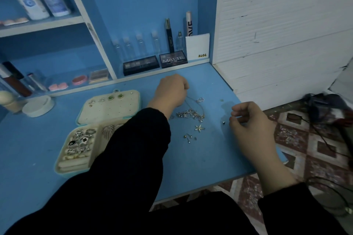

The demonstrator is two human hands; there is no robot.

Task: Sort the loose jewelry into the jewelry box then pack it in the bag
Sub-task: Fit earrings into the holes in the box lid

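Observation:
An open teal jewelry box (pixel 80 118) lies on the left of the blue desk (pixel 200 158). Its lid panel holds a few earrings (pixel 106 99), and several rings (pixel 80 143) fill its base. My left arm crosses over the box's right side. My left hand (pixel 171 91) is fisted above a tangled pile of loose jewelry (pixel 191 114) and grips a thin necklace chain (pixel 191 101) that trails down into the pile. A star pendant (pixel 199 128) and small studs (pixel 188 137) lie nearby. My right hand (pixel 248 126) hovers loosely curled at the desk's right, beside a tiny stud (pixel 223 123), with nothing visible in it.
Makeup palettes (pixel 141 65), small glass bottles (pixel 140 46) and a white card marked NUDE (pixel 197 47) line the back ledge. A white round jar (pixel 38 106) sits at far left. Off the desk's right edge, dark items with cables (pixel 324 110) lie on a patterned floor.

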